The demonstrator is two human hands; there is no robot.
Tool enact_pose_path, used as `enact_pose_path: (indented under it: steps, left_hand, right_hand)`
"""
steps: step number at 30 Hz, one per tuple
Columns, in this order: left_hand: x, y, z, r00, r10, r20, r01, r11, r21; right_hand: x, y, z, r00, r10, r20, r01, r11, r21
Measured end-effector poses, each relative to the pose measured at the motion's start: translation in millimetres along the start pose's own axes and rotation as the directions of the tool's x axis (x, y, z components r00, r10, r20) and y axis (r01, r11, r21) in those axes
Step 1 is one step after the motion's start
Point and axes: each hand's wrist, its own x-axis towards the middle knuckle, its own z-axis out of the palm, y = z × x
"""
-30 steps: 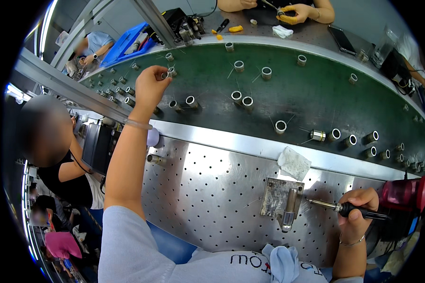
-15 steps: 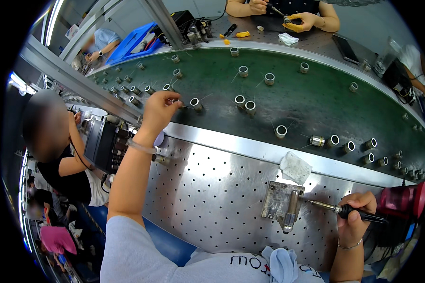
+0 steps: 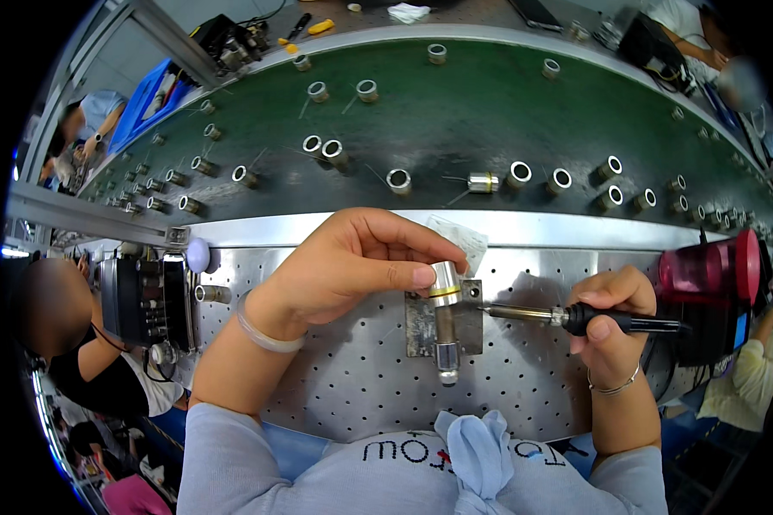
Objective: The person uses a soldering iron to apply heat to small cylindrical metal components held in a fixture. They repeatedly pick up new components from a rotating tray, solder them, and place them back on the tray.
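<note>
Metal sleeve [image 3: 444,285]: silver with a yellow band, held above the middle of the counter [image 3: 335,378], toward its far edge. Its lower end overlaps the far end of a metal rod [image 3: 447,326]; whether it is fitted over the rod or merely in front of it cannot be determined.

Step in hand, as judged: bringing the sleeve to the rod. The next move would call for a steady grip in line with the rod, with the soldering iron [image 3: 524,314] kept clear of the fingers.

Left hand [image 3: 361,262]: closed in a pinch, thumb on the near side of the sleeve, fingers behind it. Right hand [image 3: 614,322]: wrapped round the iron's black handle, tip pointing left and overlapping the right edge of the dark plate [image 3: 419,330] beneath the rod. Contact between tip and plate cannot be confirmed.

Surroundings: a whitish cloth [image 3: 468,240] lies at the counter's far edge, behind the plate. A single loose sleeve [image 3: 212,293] lies toward the left edge; a pink container [image 3: 713,266] stands at the right. Beyond the far edge, a green belt [image 3: 489,112] carries many similar sleeves, mostly upright, one banded piece [image 3: 483,183] on its side.
</note>
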Motion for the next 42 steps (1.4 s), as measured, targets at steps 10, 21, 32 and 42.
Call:
enact_pose_path:
  steps: [10,21,32,42]
  left_hand:
    - [2,-18,5,0.994,0.042,0.099,-0.022,0.98,-0.197]
    - [-2,-17,11,0.998,0.068,0.003,-0.068,0.99,-0.12]
    - [1,-17,14,0.999,-0.037,0.003,0.037,0.999,-0.011]
    - [1,-18,16,0.999,-0.045,0.011,0.044,0.999,0.016]
  right_hand:
    - [0,1,2,0.996,-0.026,0.089,0.022,0.999,0.047]
    - [-5,1,3,0.997,0.013,0.076,-0.013,1.0,-0.009]
    - [-4,1,3,0.996,0.036,0.08,-0.036,0.999,0.002]
    - [-5,1,10,0.996,-0.086,0.033,0.09,0.987,-0.134]
